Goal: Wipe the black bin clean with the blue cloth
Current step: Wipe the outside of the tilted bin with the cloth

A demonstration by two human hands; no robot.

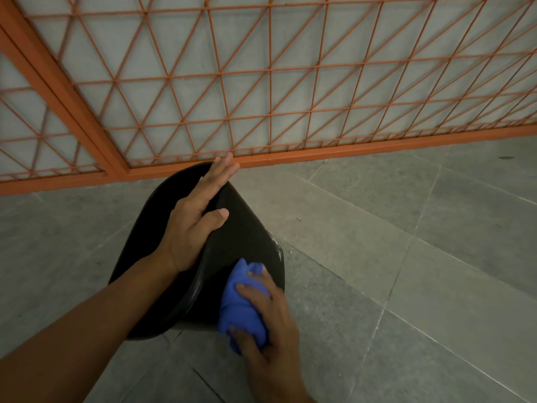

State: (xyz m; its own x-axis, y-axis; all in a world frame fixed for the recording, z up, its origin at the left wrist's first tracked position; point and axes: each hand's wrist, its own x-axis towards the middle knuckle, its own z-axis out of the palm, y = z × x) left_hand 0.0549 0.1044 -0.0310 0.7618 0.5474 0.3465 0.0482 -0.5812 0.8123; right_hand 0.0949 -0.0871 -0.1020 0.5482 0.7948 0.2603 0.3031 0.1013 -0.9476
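Right hand closed around a bunched blue cloth, fingers wrapped over the top of the wad and thumb tucked under its near end. Cloth pressed against the black bin, low on the side face turned toward the camera, close to the bin's near edge. Most of the wad showing to the left of and above the knuckles; a small tip of it poking out beyond the fingertips, toward the bin's right edge.

Left hand laid over the bin higher up, fingers out straight along the ridge where two of the bin's faces meet, thumb spread onto the same face that the cloth touches. Not closed round anything: palm and fingers flat, bracing the bin. Left forearm crossing the bin's left face from the lower left.

Bin tipped, resting on a grey tiled floor, between the two hands and reaching up past the left fingertips. Pale scuff marks on the bin's right edge, just above the cloth.

Beyond the bin, touching or nearly touching its far end, an orange metal grille with a triangle lattice, its bottom rail running along the floor.
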